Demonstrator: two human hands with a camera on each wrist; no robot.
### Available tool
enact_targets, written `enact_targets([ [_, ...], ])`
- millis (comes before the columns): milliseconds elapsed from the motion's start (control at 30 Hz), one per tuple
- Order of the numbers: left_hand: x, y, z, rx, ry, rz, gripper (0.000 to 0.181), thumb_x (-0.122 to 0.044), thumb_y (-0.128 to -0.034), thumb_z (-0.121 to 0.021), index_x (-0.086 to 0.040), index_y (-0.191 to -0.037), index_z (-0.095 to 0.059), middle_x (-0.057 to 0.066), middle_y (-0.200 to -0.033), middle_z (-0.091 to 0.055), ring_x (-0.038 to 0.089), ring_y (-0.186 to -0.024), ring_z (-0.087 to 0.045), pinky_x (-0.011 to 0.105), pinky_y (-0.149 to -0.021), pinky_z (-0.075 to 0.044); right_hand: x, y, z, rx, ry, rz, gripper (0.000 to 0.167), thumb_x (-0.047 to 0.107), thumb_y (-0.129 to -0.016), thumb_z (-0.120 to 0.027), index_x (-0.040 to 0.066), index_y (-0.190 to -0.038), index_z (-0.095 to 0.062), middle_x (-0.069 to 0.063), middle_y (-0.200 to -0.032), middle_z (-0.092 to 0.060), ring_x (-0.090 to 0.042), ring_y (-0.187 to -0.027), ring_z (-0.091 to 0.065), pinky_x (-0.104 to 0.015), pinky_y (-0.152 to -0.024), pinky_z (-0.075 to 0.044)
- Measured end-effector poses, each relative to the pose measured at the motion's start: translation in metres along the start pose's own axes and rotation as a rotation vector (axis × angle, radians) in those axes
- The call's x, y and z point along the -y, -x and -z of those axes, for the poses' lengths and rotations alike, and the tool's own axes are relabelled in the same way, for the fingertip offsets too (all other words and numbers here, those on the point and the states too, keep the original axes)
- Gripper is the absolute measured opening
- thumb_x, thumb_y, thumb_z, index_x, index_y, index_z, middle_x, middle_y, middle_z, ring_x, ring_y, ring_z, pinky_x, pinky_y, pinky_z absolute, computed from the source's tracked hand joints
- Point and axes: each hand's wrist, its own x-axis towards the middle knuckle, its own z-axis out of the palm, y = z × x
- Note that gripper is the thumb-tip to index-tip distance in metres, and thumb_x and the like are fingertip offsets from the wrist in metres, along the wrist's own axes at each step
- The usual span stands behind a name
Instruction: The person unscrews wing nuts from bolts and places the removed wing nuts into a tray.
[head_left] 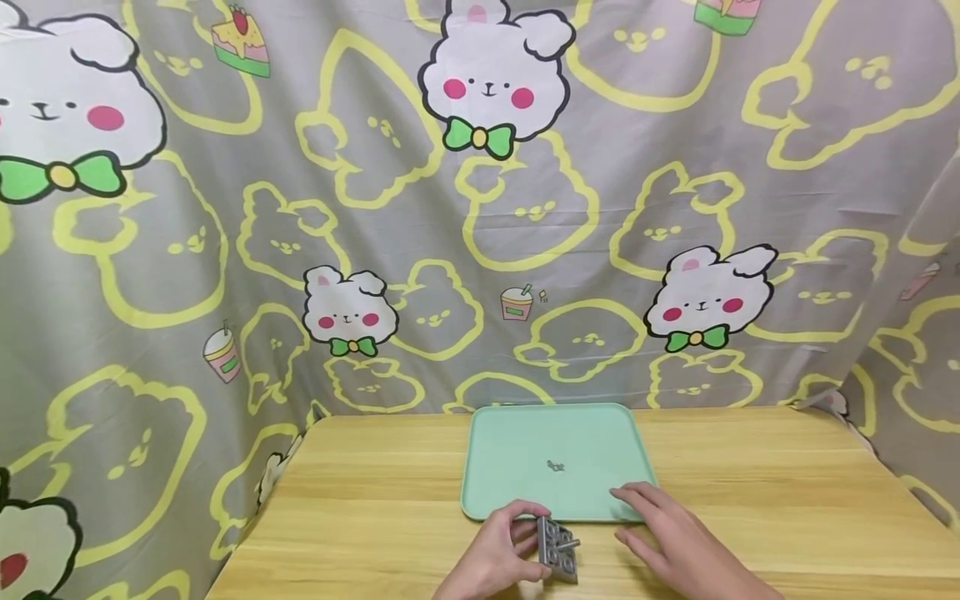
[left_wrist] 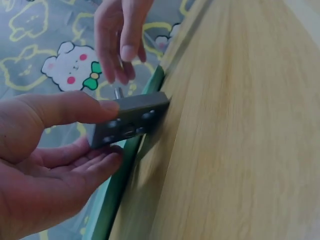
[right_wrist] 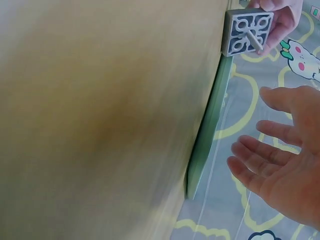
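Note:
My left hand [head_left: 501,550] grips a square grey metal block [head_left: 551,550] by its edges, thumb on one side and fingers on the other. Rings and ribs pattern one face of the block [right_wrist: 240,42], and a short pin [head_left: 568,544] sticks out from its middle. The left wrist view shows the opposite face, dark, with several small round bumps or holes. To the right, my right hand [head_left: 671,537] hovers near the front right corner of a mint green tray [head_left: 510,433], fingers spread, holding nothing. A few tiny metal pieces [head_left: 555,467], perhaps screws, lie on the tray.
Under the tray is a light wooden table [head_left: 360,500]. Behind it and along both sides hangs a grey curtain [head_left: 420,233] printed with white and yellow cartoon rabbits. The tray stands near the table's back edge and has a low raised rim.

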Motion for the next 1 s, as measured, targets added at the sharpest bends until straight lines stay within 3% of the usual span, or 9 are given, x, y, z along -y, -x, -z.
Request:
enact_targets([
  [67, 0.0, 0.002, 0.002, -0.016, -0.087, -0.015, 0.064, 0.03, -0.0648, -0.071, 0.008, -0.124, -0.057, 0.021, -0.127, -0.064, 0.035, -0.122, -0.063, 0.031, -0.101, -0.054, -0.001, 0.002, 0.001, 0.009, -0.009, -0.012, 0.043, 0.027, -0.094, -0.077, 0.01, -0.131, -0.066, -0.002, -0.126, -0.063, -0.027, -0.111, -0.065, -0.044, -0.085, -0.061],
  [167, -0.001, 0.004, 0.004, -0.045, -0.236, -0.025, 0.063, 0.025, -0.064, -0.076, 0.004, -0.121, -0.06, 0.011, -0.118, -0.065, 0.023, -0.109, -0.067, 0.027, -0.096, -0.057, -0.004, 0.004, 0.002, 0.007, -0.019, -0.026, 0.042, 0.026, -0.093, -0.078, 0.01, -0.131, -0.066, -0.005, -0.127, -0.064, -0.029, -0.112, -0.065, -0.045, -0.084, -0.061],
  [300, 0.001, 0.004, 0.005, -0.072, -0.377, 0.002, 0.062, 0.019, -0.0645, -0.081, -0.003, -0.12, -0.062, 0.001, -0.105, -0.063, 0.01, -0.092, -0.059, 0.025, -0.081, -0.056, -0.008, 0.004, 0.004, 0.007, -0.033, -0.042, 0.043, 0.026, -0.093, -0.078, 0.009, -0.13, -0.066, -0.007, -0.127, -0.064, -0.031, -0.113, -0.066, -0.046, -0.084, -0.061],
  [533, 0.003, 0.001, 0.005, -0.099, -0.632, -0.065, 0.064, 0.012, -0.0585, -0.088, -0.006, -0.115, -0.066, -0.008, -0.101, -0.06, 0.008, -0.092, -0.057, 0.026, -0.089, -0.054, -0.015, 0.003, 0.018, 0.009, -0.033, -0.095, 0.049, 0.03, -0.091, -0.08, 0.008, -0.132, -0.064, -0.011, -0.131, -0.063, -0.035, -0.117, -0.064, -0.051, -0.089, -0.059],
  [767, 0.001, -0.001, 0.001, -0.037, -0.853, -0.086, 0.068, 0.006, -0.0577, -0.09, -0.007, -0.12, -0.066, -0.009, -0.106, -0.059, 0.005, -0.096, -0.054, 0.023, -0.09, -0.053, -0.029, 0.015, 0.022, 0.011, 0.058, -0.04, 0.069, 0.042, -0.091, -0.078, 0.007, -0.146, -0.056, -0.015, -0.142, -0.057, -0.034, -0.125, -0.058, -0.054, -0.093, -0.058],
  [867, -0.001, -0.001, -0.001, -0.035, -0.896, -0.068, 0.075, 0.003, -0.0573, -0.091, -0.006, -0.127, -0.065, -0.006, -0.109, -0.058, 0.006, -0.098, -0.054, 0.025, -0.091, -0.054, -0.035, 0.021, 0.022, -0.033, 0.125, 0.015, 0.076, 0.044, -0.089, -0.08, 0.004, -0.148, -0.052, -0.017, -0.145, -0.054, -0.034, -0.126, -0.057, -0.055, -0.092, -0.057],
  [1000, -0.01, 0.003, 0.003, -0.069, -0.881, -0.041, 0.083, -0.003, -0.0626, -0.093, -0.006, -0.138, -0.06, 0.001, -0.119, -0.058, 0.012, -0.101, -0.057, 0.029, -0.09, -0.058, -0.04, 0.025, 0.023, -0.1, 0.174, 0.045, 0.082, 0.043, -0.087, -0.082, 0.003, -0.151, -0.049, -0.018, -0.149, -0.05, -0.036, -0.13, -0.054, -0.059, -0.095, -0.055],
])
